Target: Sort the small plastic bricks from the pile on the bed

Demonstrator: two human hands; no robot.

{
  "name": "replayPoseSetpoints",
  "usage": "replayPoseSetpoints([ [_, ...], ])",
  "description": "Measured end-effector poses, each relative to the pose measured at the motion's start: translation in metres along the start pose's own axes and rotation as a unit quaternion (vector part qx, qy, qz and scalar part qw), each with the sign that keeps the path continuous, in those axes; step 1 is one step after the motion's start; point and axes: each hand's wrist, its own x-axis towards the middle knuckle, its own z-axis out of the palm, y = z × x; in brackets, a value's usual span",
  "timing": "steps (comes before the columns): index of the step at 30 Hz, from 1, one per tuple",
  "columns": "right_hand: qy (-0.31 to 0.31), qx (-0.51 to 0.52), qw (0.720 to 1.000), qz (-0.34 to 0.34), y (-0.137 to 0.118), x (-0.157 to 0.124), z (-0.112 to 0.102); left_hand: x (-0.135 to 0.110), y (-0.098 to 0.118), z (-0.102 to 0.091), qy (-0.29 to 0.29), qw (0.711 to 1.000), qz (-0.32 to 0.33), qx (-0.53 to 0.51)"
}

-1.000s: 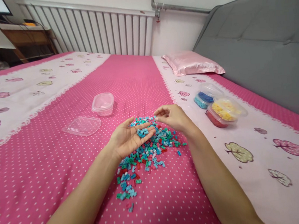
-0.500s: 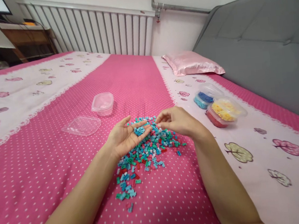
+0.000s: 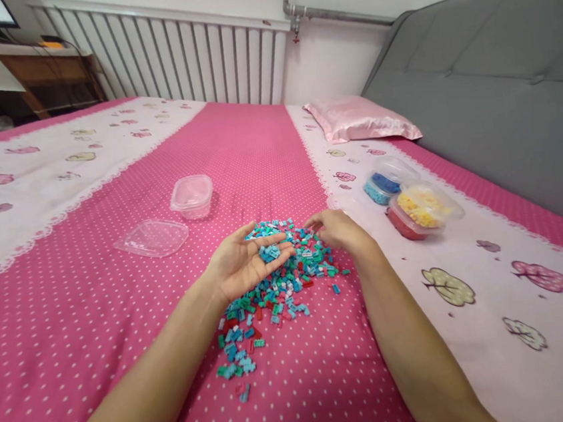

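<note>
My left hand (image 3: pixel 247 263) is palm up over the pile, fingers stretched out, carrying a small heap of light blue toy building bricks (image 3: pixel 269 253) on them. At the far right side of the pile, my right hand (image 3: pixel 334 228) points downward with its fingers bent together at the bricks; whatever is between its fingertips is hidden. Below both hands spreads a loose pile of tiny building bricks (image 3: pixel 289 284) in blue, teal, green, red, pink and white. Some strays (image 3: pixel 240 363) trail off toward me.
A clear plastic tub (image 3: pixel 192 197) stands beyond the left hand, its flat lid (image 3: pixel 152 238) beside it. On the right are tubs holding blue bricks (image 3: pixel 382 187) and yellow bricks (image 3: pixel 418 209). A pink pillow (image 3: pixel 360 119) lies farther back on the bed by the grey headboard (image 3: pixel 477 63).
My right hand has moved right, away from my left fingertips, toward the pile's right side. The left hand has shifted slightly right and down, with the light blue bricks still on it.
</note>
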Motion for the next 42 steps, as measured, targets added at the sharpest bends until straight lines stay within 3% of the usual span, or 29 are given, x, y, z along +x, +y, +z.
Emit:
replayPoseSetpoints([
  [5,0.032,-0.044,0.996,0.065,-0.001,-0.003,-0.005,0.004,-0.002,-0.003,0.012,1.0,-0.015,0.002],
  [13,0.033,-0.058,0.995,0.073,-0.003,-0.003,-0.003,0.007,0.0,-0.008,0.025,1.0,-0.007,-0.009],
  [17,0.094,-0.068,0.993,0.034,-0.005,0.001,0.005,0.007,0.0,-0.007,0.03,0.999,-0.004,-0.014],
  [21,0.095,-0.077,0.992,-0.029,-0.004,0.01,0.018,0.007,0.0,-0.007,0.029,0.999,-0.004,-0.02],
  [26,0.082,-0.065,0.994,-0.028,0.001,0.016,0.027,0.006,0.0,-0.006,0.029,0.999,-0.006,-0.02],
  [32,0.146,-0.025,0.987,-0.055,-0.004,0.016,0.023,0.006,-0.001,-0.006,0.027,1.0,-0.005,-0.015],
  [36,0.115,0.011,0.989,-0.093,-0.01,0.015,0.023,0.006,0.0,-0.006,0.025,1.0,0.004,-0.006],
  [42,0.073,-0.046,0.996,-0.033,-0.015,0.011,0.026,0.007,0.0,-0.007,0.017,1.0,0.003,-0.012],
])
